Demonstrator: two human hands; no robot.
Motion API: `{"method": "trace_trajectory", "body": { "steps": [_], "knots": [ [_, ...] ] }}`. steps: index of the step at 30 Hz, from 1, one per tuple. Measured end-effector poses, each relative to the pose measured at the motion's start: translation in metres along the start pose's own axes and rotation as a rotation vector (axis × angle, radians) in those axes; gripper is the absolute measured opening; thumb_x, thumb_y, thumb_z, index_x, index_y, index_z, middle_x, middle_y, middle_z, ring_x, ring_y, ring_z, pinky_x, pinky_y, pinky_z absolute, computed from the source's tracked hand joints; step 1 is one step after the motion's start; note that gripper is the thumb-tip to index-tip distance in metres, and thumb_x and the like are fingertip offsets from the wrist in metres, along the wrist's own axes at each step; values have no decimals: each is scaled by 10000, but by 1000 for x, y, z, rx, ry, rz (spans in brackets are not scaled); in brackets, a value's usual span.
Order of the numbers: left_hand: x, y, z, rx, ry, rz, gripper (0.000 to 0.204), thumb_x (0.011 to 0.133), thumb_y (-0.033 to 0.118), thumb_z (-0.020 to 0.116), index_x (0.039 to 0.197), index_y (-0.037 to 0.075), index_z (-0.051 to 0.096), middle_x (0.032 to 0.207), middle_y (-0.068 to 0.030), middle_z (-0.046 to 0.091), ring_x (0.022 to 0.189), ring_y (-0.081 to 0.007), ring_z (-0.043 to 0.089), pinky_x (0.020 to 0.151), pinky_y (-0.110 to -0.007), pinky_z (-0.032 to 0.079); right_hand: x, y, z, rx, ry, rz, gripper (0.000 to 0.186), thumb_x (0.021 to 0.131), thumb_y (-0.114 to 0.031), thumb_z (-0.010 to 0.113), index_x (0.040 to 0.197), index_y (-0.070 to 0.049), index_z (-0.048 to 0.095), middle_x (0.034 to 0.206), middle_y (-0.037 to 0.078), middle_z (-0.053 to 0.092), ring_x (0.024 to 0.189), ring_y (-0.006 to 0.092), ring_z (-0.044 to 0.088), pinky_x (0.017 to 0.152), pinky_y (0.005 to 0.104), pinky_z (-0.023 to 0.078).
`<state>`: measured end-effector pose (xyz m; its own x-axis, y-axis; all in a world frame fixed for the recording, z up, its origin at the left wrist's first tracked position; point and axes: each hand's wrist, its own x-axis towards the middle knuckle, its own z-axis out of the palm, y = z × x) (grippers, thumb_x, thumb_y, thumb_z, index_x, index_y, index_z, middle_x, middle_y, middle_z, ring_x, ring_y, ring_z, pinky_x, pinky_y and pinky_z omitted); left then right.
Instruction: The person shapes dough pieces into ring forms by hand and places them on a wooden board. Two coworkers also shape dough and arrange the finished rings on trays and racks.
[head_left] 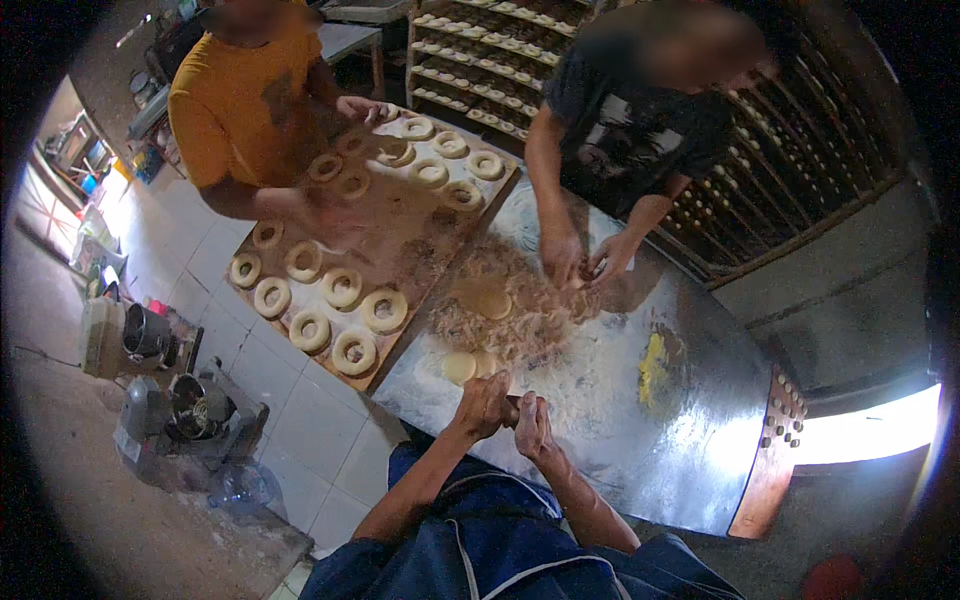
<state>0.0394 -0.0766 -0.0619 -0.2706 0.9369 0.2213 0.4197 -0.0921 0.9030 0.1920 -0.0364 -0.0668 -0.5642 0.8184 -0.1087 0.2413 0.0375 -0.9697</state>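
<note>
Brown piece [512, 409]: on my feed, between the left hand [483, 405] and right hand [534, 424], by the table's [600, 440] near edge; full shape hidden
Dough rings [396, 310]: on the wooden board [405, 262], well left
Dough discs [459, 368]: on the table, just beyond the left hand
Left hand: I see fingers curled on the piece
Right hand: closed about its other end
Yellow smear [653, 370]: on the table, well right of both hands

There are eight dough rings [368, 312] at the near end of one wooden board [400, 235], three flat dough rounds [459, 368] and one yellow smear [652, 370] on one surface [590, 425], one brown rod [512, 411], two co-workers [240, 120].
</note>
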Motion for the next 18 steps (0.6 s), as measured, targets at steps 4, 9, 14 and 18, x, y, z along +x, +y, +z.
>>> {"method": "trace_trajectory", "body": {
  "steps": [4, 9, 14, 18],
  "knots": [
    [-8, -10, -14, -434, 51, -232, 380, 964, 364, 473, 726, 67, 477, 718, -16, 495, 639, -179, 483, 590, -354, 410, 5, -63, 32, -37, 125, -9, 567, 998, -417, 379, 822, 53, 642, 694, 163, 634, 608, 214, 545, 590, 375, 450],
    [-13, -22, -30, -357, 156, -128, 427, 999, 376, 401, 818, 23, 557, 708, -91, 579, 633, -251, 533, 600, -381, 429, 18, -78, 43, -152, -41, 44, 350, 959, -249, 436, 968, 34, 642, 810, 199, 636, 679, 344, 575, 620, 407, 458],
    [-27, -35, -50, -452, 136, -139, 378, 997, 365, 419, 915, 25, 562, 703, -108, 580, 635, -290, 565, 603, -391, 462, 17, -51, 57, -202, -75, 47, 306, 895, -89, 514, 1179, 26, 515, 965, 215, 587, 831, 417, 563, 714, 498, 464],
    [-30, -44, -62, -348, 170, -256, 279, 985, 244, 493, 1189, 57, 523, 973, -66, 613, 820, -234, 569, 742, -394, 482, 31, 13, 75, -310, 52, -225, 483, 973, -406, 372, 966, 21, 597, 777, 143, 593, 716, 254, 570, 641, 371, 459]
  ]
}}
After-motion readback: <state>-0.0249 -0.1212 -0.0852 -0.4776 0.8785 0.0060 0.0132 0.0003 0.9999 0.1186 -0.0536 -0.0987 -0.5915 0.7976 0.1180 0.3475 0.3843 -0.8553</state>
